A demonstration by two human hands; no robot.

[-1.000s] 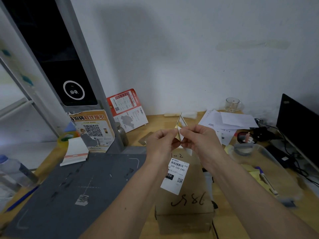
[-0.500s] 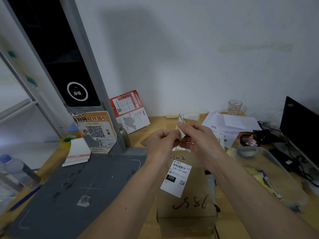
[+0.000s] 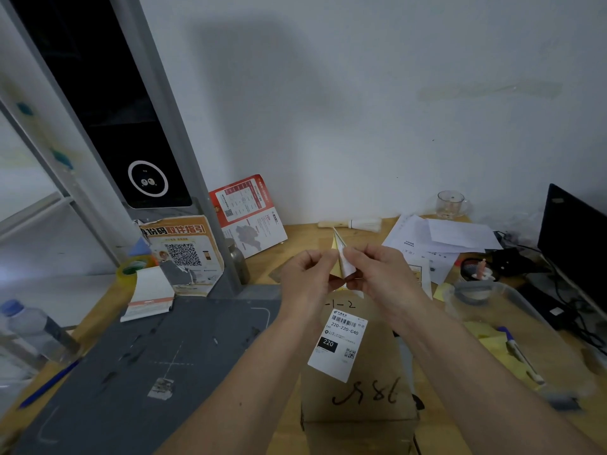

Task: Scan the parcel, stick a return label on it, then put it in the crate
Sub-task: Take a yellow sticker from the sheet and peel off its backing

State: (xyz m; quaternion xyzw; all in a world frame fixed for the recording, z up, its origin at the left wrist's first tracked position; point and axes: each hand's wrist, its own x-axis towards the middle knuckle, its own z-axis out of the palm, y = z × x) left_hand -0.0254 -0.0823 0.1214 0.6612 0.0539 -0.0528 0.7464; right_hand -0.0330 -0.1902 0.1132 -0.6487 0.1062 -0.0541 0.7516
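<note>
- The left hand (image 3: 307, 277) and right hand (image 3: 381, 274) meet above the parcel (image 3: 361, 382), both pinching a small return label (image 3: 343, 261).
- The return label stands on edge, its long axis upright and tilted, its tip pointing up and away toward the wall.
- The parcel lies flat on the wooden desk (image 3: 305, 238), long axis running away from the person, just right of the grey mat (image 3: 147, 356).
- A shipping sticker (image 3: 338, 344) sits on the parcel's top.

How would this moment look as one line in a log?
step: peeling return label | left hand, right hand: both pinching it | parcel: on desk, beneath hands
</note>
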